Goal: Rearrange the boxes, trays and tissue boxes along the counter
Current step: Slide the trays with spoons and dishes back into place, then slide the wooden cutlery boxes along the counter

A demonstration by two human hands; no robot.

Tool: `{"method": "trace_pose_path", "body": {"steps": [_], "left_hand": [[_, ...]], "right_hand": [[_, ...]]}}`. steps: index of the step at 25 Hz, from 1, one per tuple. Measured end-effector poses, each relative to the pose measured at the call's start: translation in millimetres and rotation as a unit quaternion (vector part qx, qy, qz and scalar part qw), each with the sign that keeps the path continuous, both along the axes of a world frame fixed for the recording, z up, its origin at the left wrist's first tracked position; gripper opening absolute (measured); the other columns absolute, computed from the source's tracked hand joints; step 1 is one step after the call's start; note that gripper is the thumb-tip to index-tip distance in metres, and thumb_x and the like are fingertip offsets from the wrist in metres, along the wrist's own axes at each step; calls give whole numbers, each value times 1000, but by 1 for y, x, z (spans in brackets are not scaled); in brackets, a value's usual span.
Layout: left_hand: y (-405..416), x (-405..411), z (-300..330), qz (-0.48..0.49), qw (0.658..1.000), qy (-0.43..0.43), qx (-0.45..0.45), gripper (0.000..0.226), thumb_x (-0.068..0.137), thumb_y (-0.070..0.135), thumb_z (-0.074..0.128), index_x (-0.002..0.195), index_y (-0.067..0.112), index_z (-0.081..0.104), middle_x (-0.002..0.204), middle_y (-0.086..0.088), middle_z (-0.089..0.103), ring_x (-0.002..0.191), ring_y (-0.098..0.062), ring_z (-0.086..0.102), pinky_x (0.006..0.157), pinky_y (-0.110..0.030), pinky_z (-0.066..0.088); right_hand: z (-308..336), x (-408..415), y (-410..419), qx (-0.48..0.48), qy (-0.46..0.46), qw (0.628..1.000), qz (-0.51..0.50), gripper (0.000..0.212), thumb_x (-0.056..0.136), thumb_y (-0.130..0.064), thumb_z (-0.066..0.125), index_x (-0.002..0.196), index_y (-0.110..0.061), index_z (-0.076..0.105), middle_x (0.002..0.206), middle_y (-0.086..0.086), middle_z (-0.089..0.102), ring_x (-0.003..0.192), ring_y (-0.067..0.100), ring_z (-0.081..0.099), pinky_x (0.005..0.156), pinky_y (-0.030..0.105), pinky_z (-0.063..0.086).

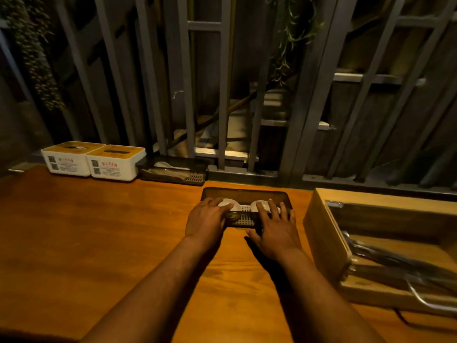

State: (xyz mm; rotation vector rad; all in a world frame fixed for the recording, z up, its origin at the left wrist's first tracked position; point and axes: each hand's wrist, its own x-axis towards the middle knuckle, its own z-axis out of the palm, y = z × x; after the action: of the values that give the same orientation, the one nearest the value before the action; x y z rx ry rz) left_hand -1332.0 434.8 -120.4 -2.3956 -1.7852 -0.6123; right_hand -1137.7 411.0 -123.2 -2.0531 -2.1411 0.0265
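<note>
A dark transparent lidded tray (245,194) with white spoons inside sits on the wooden counter (99,231) near its back edge. My left hand (206,217) lies on the tray's left part, its fingers spread over the lid. On the right part rests my right hand (273,225), fingers straight on the lid. A second dark tray (174,170) stands at the back, left of centre. Two white tissue boxes with yellow tops (70,158) (115,162) sit side by side at the back left.
An open wooden box (319,233) holding metal utensils stands close to the right of my right hand. Grey metal bars (223,95) and hanging plants rise behind the counter's back edge.
</note>
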Motion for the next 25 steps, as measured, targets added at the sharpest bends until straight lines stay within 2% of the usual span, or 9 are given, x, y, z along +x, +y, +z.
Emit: {"method": "trace_pose_path", "body": {"steps": [3, 9, 15, 18, 19, 21, 23, 25], "left_hand": [[54, 6, -8, 11, 1000, -15, 11, 44, 95, 32, 55, 139, 37, 49, 146, 2, 49, 133, -21, 39, 106, -36, 35], [150, 8, -9, -9, 1000, -20, 16, 44, 95, 27, 55, 137, 35, 51, 144, -2, 51, 132, -25, 42, 109, -43, 34], [191, 13, -9, -11, 1000, 20, 15, 56, 88, 24, 63, 140, 34, 44, 142, -2, 49, 131, -25, 42, 111, -47, 31], [172, 15, 1, 3, 1000, 17, 9, 48, 91, 33, 57, 138, 32, 47, 143, -5, 48, 132, -27, 39, 113, -48, 28], [158, 17, 6, 1, 1000, -1, 18, 44, 92, 34, 57, 135, 32, 50, 141, -4, 50, 130, -26, 42, 111, -47, 30], [119, 21, 20, -17, 999, -32, 31, 34, 92, 35, 55, 126, 31, 59, 129, -1, 60, 119, -22, 51, 103, -42, 38], [73, 26, 37, -38, 997, -54, 42, 28, 93, 37, 55, 118, 30, 65, 120, 3, 66, 112, -19, 56, 95, -39, 41], [20, 35, 50, -59, 994, -74, 49, 25, 93, 37, 55, 113, 29, 68, 114, 4, 69, 108, -19, 59, 88, -37, 44]], "right_hand": [[0, 0, 55, -10, -25, 999, -19, 84, 86, -76, 33, 154, -34, 6, 165, 8, 3, 149, 38, -3, 119, 56, -2], [2, 1, 150, -41, -59, 997, -29, 89, 85, -77, 33, 155, -32, 2, 165, 9, 0, 149, 39, -2, 119, 59, 1], [10, 3, 188, -41, -57, 997, -31, 90, 83, -75, 44, 154, -32, 11, 163, 10, 13, 148, 38, 9, 118, 60, 7], [30, -3, 172, -20, -33, 999, -30, 71, 87, -64, 50, 148, -30, 33, 154, 8, 34, 142, 33, 28, 117, 58, 18], [37, -8, 157, 21, -22, 999, -31, 61, 89, -57, 53, 141, -28, 44, 146, 7, 43, 135, 30, 38, 114, 54, 26], [52, -18, 115, 106, 33, 993, -40, 37, 90, -45, 56, 121, -25, 62, 122, 4, 60, 114, 24, 53, 99, 41, 38], [63, -21, 61, 166, 105, 979, -48, 22, 91, -40, 57, 105, -26, 68, 102, -2, 67, 98, 17, 59, 88, 35, 40], [69, -13, 4, 217, 147, 964, -40, 18, 91, -38, 58, 99, -28, 70, 95, -8, 70, 92, 13, 61, 87, 34, 41]]}}
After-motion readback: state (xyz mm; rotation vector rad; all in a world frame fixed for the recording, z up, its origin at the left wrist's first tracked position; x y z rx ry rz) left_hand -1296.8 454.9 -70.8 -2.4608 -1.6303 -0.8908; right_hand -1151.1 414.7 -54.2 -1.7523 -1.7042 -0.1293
